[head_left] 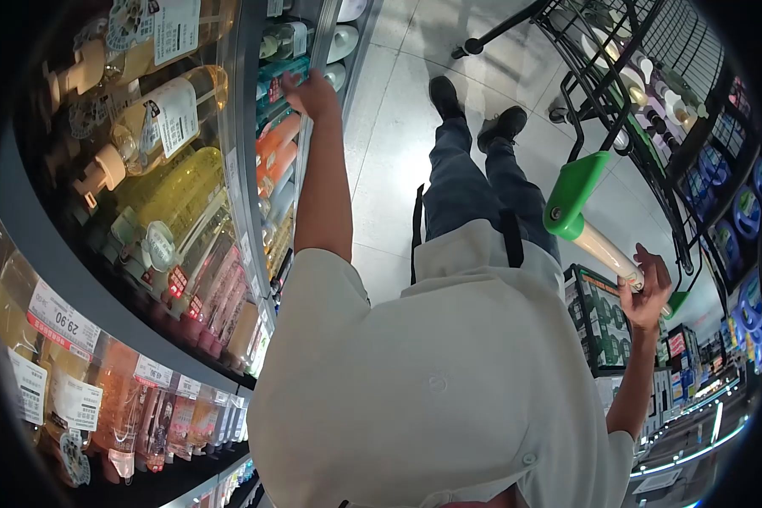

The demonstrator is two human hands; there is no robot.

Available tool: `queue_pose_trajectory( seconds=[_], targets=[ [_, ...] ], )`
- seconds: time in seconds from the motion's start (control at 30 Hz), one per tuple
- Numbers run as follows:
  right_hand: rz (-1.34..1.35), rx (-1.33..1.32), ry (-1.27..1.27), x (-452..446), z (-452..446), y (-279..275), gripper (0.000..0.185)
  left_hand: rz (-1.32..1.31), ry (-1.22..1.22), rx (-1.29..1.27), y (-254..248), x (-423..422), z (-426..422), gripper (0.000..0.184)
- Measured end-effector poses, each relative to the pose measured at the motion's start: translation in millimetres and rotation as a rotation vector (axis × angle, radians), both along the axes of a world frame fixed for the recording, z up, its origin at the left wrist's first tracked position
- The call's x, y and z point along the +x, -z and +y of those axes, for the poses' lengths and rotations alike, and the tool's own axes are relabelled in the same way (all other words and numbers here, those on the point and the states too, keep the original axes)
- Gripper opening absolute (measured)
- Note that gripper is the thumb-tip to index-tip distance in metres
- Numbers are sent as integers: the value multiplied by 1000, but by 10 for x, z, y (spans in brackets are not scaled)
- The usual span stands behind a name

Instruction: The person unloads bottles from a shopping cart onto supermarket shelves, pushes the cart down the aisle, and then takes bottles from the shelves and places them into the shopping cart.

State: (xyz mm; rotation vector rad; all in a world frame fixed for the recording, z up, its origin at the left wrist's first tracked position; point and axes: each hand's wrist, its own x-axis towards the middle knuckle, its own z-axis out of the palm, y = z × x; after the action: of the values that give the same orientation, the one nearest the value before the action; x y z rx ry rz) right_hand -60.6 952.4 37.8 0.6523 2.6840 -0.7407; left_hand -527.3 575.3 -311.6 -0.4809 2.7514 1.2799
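Note:
My left hand (313, 96) reaches into the shelf on the left, its fingers apart and partly bent. Its fingertips are beside a teal bottle (273, 89) with a red label; whether they touch it I cannot tell. Orange bottles (278, 146) lie just below it in the view. On the right, my right hand (647, 290) holds the light bar of the shopping cart handle (603, 245), near its far end. A green grip piece (574, 196) caps the handle's nearer end.
Pump bottles (173, 110) of amber and yellow liquid fill the left shelf, with price tags (59, 320) along its edge. The black wire cart (652, 110) stands on the right, with a caster near my shoes (501, 127). Blue packages (747, 207) line the far right.

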Motion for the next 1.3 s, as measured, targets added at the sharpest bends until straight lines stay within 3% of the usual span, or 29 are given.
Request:
queue_pose_trajectory(
  seconds=[0.03, 0.1, 0.13, 0.17, 0.23, 0.3, 0.43, 0.57, 0.7, 0.77, 0.93, 1.0, 1.1, 1.17, 1.23, 1.3],
  targets=[
    [2, -2, 14, 5, 3, -1, 61, 2, 14, -2, -78, -144, 111, 74],
    [17, -16, 7, 7, 7, 11, 64, 84, -187, 57, -146, -435, 288, 74],
    [0, -19, 7, 51, 12, 22, 68, 183, -170, -275, 311, -694, 41, 79],
    [1, -21, 22, 90, 22, 35, 68, 187, -155, -275, 228, -776, 99, 79],
    [-22, -17, 3, 146, 31, 45, 71, -159, -212, -258, 71, -906, 178, 82],
    [-29, 6, 3, 123, 35, 29, 72, -127, -185, -187, 113, -947, 178, 81],
    [0, 17, -36, 146, 36, 51, 74, -228, -279, -267, -349, -882, 484, 79],
    [-6, 52, -57, 174, 29, 49, 75, -234, -172, -484, -277, -990, 384, 76],
    [3, 80, -70, 164, 18, 54, 76, -36, 13, -258, 107, -1135, 146, 68],
    [13, 70, -65, 173, 2, 54, 76, -47, 137, 37, 58, -1158, 182, 66],
    [9, 52, -48, 151, 3, 53, 76, -214, -169, 40, 112, -1447, 354, 65],
    [20, 53, -42, 121, -8, 77, 74, -329, -213, -144, 192, -1530, 324, 75],
    [24, 26, -10, 34, -31, 31, 68, -315, -212, -135, -23, -1203, 416, 88],
    [78, 23, 5, -116, -48, -24, 57, -216, -160, -26, 359, -1027, 37, 99],
    [123, 34, 3, -173, -43, -50, 50, -371, 99, 236, 524, -633, -222, 97],
    [155, 40, 26, -142, -45, -28, 35, -431, 293, 281, -730, 375, 570, 76]
  ],
)
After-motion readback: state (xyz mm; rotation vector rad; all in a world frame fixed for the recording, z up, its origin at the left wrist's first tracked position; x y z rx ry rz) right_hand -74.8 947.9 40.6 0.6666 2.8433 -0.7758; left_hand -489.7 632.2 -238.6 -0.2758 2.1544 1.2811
